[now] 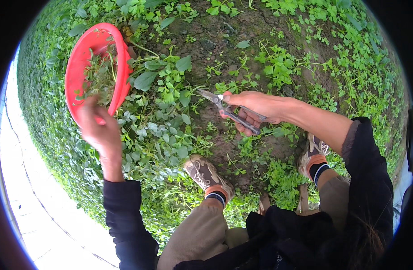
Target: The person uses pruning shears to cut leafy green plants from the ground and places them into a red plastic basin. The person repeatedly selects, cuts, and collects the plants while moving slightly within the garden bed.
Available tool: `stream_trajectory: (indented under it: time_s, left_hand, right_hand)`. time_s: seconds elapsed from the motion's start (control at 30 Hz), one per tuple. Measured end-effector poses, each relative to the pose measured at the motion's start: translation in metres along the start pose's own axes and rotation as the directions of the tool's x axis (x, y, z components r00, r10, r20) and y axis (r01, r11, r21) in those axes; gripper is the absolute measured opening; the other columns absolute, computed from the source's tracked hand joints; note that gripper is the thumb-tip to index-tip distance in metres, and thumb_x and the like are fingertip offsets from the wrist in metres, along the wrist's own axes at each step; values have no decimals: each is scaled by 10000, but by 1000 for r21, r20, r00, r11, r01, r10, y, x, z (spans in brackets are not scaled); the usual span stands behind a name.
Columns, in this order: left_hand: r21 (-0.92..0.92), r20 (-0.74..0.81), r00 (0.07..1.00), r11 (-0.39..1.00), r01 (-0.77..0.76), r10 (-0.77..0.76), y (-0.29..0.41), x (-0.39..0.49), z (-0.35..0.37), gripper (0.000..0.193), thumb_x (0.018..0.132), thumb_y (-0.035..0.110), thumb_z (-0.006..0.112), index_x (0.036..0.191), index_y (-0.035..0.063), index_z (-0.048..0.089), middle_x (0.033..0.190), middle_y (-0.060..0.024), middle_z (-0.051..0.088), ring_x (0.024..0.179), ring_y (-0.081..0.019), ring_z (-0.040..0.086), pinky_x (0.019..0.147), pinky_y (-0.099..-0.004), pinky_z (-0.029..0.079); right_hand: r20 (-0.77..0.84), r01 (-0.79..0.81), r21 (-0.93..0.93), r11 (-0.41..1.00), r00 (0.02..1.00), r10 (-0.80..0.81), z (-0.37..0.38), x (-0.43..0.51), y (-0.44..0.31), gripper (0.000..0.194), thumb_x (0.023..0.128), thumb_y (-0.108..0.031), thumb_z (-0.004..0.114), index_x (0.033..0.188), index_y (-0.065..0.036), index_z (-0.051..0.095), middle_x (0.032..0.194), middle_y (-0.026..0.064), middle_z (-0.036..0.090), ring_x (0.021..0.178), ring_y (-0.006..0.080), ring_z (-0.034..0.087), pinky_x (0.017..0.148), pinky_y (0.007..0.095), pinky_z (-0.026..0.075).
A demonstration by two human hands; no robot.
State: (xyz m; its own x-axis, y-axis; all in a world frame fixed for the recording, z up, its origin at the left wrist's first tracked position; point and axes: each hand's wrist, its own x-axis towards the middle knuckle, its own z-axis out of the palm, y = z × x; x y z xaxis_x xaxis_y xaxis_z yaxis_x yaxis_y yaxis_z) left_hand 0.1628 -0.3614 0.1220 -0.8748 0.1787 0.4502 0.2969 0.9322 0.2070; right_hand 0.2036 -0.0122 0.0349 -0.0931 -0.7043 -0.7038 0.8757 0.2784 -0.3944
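My left hand (100, 131), blurred by motion, is over the near rim of a red plastic basin (74, 72). Cut leafy greens (102, 76) lie inside the basin, close to my fingertips. The blur hides whether those fingers hold anything. My right hand (260, 104) grips a pair of pruning shears (229, 113) over a patch of bare soil, with the blades pointing left towards the basin. Broad-leaved plants (147, 79) grow between the basin and the blade tips.
My left shoe (206, 173) and right shoe (312, 152) stand among low green plants (280, 67) on dark soil (223, 148). Wooden legs, apparently of a low stool (302, 197), show behind my feet. White sheeting (41, 189) borders the plants at the left.
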Motion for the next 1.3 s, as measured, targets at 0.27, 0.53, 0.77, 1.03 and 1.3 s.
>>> stream_trajectory:
  time_s: [0.27, 0.53, 0.77, 1.03, 1.3]
  left_hand:
    - [-63, 363, 874, 944, -323, 323, 54, -26, 63, 241, 783, 97, 759, 1021, 78, 730, 1265, -88, 623, 1178, -312, 518, 986, -440, 395]
    - [-72, 611, 731, 941, -331, 304, 71, -60, 105, 268, 751, 121, 755, 1003, 51, 699, 1281, -113, 597, 1236, -330, 486, 997, -475, 378]
    - [-83, 707, 636, 929, -360, 310, 93, -92, 89, 231, 758, 76, 657, 981, 22, 681, 1216, -209, 631, 1255, -396, 534, 1137, -621, 308]
    - [-348, 448, 844, 927, -140, 295, 112, -42, 82, 149, 828, 78, 693, 966, 51, 642, 1015, -121, 643, 913, -325, 623, 829, -443, 489]
    - [134, 544, 799, 913, -385, 257, 47, 8, 129, 166, 817, 130, 686, 971, 94, 736, 1355, -121, 578, 1218, -332, 504, 940, -457, 421]
  right_hand:
    - [-25, -45, 99, 994, 999, 48, -11, 0, 10, 592, 1052, -625, 298, 1138, -116, 588, 822, 65, 615, 687, 179, 631, 628, 346, 497]
    - [3, -39, 153, 987, 999, 39, -13, 1, 16, 604, 1048, -628, 315, 1176, -108, 594, 834, 64, 617, 690, 184, 636, 645, 355, 510]
    - [15, -15, 220, 975, 1000, 12, -15, -4, 14, 602, 1047, -628, 327, 1168, -106, 602, 805, 56, 622, 680, 189, 647, 623, 340, 522]
    - [-3, 84, 308, 948, 996, -88, -21, 2, 1, 619, 1048, -628, 328, 1167, -91, 612, 789, 62, 641, 670, 182, 653, 610, 340, 534]
    - [-29, 228, 318, 920, 973, -231, -25, 24, -28, 536, 1081, -539, 275, 1113, -101, 584, 803, 55, 613, 669, 171, 636, 586, 327, 532]
